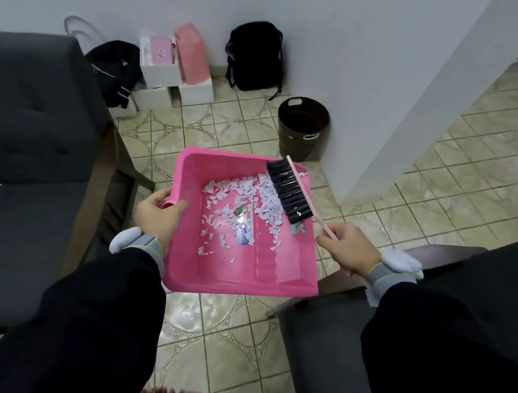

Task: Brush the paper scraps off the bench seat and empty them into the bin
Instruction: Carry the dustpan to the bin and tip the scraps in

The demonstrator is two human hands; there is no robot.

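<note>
A pink dustpan [241, 276] is held level over the tiled floor, its handle gripped by my left hand [157, 213]. White paper scraps [244, 201] and a small printed wrapper lie scattered inside it. My right hand [345, 249] holds the pink handle of a hand brush [287, 190], whose black bristles rest on the scraps at the pan's right side. A dark round bin [302, 126] stands on the floor beyond the pan, by the wall corner. The dark grey bench seat [25, 122] is at the left.
Two black backpacks [255, 55], a pink bag [192, 54] and white boxes [162, 73] line the far wall. A white wall corner [407, 116] juts out right of the bin. Another dark seat [428, 347] is at the lower right. Tiled floor lies between.
</note>
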